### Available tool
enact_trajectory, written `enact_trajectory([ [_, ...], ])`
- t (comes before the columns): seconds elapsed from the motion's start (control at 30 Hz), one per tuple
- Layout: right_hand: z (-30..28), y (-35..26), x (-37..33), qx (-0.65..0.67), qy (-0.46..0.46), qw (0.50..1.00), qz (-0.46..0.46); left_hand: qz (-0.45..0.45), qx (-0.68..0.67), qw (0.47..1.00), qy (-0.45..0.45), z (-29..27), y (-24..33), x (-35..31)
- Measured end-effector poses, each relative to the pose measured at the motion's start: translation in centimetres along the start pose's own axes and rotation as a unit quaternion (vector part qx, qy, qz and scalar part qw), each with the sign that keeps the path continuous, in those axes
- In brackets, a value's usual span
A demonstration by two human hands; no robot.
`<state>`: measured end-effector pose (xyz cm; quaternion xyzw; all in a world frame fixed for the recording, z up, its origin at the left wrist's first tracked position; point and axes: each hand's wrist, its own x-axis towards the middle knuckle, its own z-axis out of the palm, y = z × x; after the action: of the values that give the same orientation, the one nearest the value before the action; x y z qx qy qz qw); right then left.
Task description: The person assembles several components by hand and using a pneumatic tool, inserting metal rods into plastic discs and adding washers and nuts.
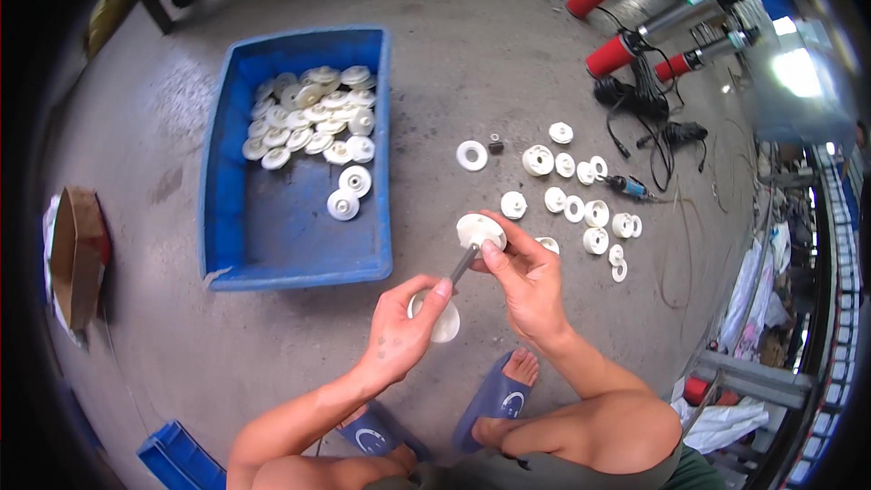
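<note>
Left grip (404,319): one, thumb and fingers closed around a dark metal rod (464,265), which slants up and away toward the right grip
Right grip (528,279): one, narrow, holding a white flanged piece (475,229) between thumb and fingers; the rod's far end meets the piece at its hub
White disc (443,325): one, at the left grip, partly behind its thumb; whether it is threaded on the rod cannot be told
Large blue crate (386,218): one, on the floor (426,63), beyond and left of the left grip; containing a heap of white discs (313,118), two lying nearer the grips
White ring (472,155): one, flat on the floor, straight beyond the right grip, beside a small dark part (495,147)
Assorted white parts (595,213): loose group, beyond and right of the right grip
Blue-and-black tool (626,186): one, among the far edge of that group
Red-and-silver devices (610,56): three, farther out, with black cables (635,95)
Open cardboard box (77,259): one, well left of the left grip
</note>
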<state>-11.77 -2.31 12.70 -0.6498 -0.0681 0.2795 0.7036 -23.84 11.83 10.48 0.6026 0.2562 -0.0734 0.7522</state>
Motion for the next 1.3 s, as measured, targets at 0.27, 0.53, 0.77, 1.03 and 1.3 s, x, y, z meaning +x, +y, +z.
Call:
enact_trajectory([
  [0.27,2.2,-1.2,0.1,-0.361,-0.198,0.828,-0.380,-0.129,-0.261,0.957,0.005,-2.1,1.5,-2.3],
  [0.53,1.6,-4.8,-3.4,-0.396,-0.344,0.761,-0.381,0.247,-0.083,0.965,-0.026,-3.3,0.4,-1.2],
  [0.77,0.8,-4.9,-4.1,-0.271,-0.116,0.882,-0.369,0.241,-0.149,0.956,-0.072,-3.3,2.1,-1.4],
  [1.03,-1.2,-5.2,-2.8,-0.225,-0.044,0.918,-0.323,0.296,-0.133,0.943,-0.078,-3.6,1.4,-1.3],
  [1.3,-16.2,0.5,9.1,-0.344,0.153,0.921,-0.103,0.231,-0.172,0.957,-0.036,-1.4,-1.1,-1.8],
])
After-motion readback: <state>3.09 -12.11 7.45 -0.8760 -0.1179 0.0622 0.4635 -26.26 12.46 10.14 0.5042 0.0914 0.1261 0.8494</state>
